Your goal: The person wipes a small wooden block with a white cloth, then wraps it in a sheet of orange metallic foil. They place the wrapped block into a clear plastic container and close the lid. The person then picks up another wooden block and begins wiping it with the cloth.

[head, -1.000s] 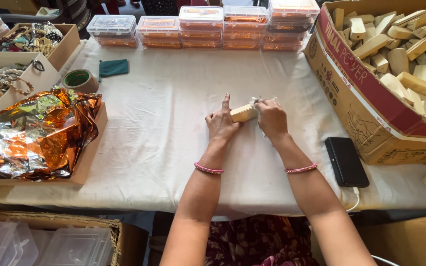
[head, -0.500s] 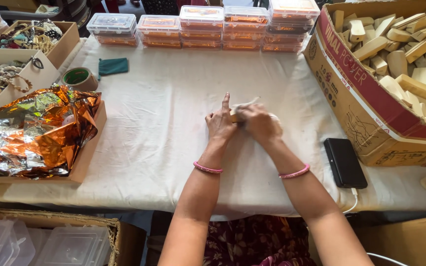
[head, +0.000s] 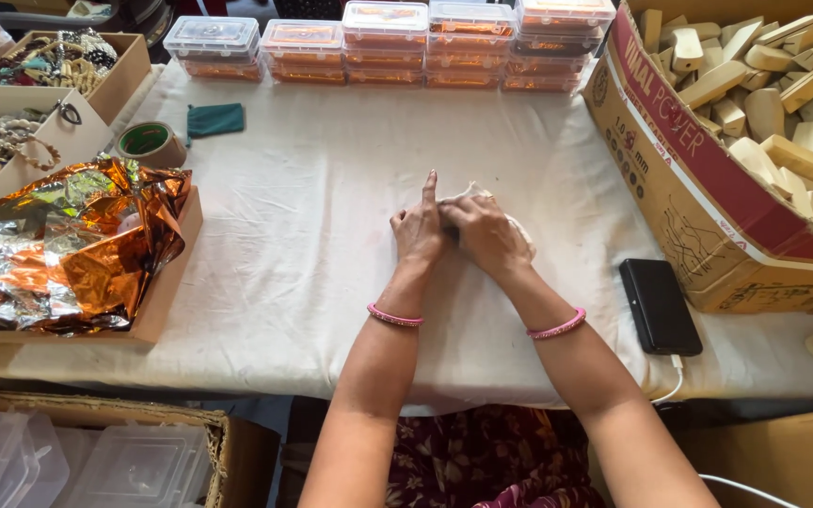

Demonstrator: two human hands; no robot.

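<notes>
Right hand has moved over the pale wooden block in white wrapping (mostly hidden); left hand pinches it too, index finger raised.

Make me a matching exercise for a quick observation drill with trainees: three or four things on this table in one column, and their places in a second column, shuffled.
Things:
1. black phone
2. tape roll
3. stacked clear lidded boxes
4. small pale block

Places:
a. along the far edge of the table
b. under the two hands, mid-table
c. near the right front edge, beside the big carton of pale blocks
d. at the left, next to a green cloth pouch

Pairs: 1-c, 2-d, 3-a, 4-b
</notes>
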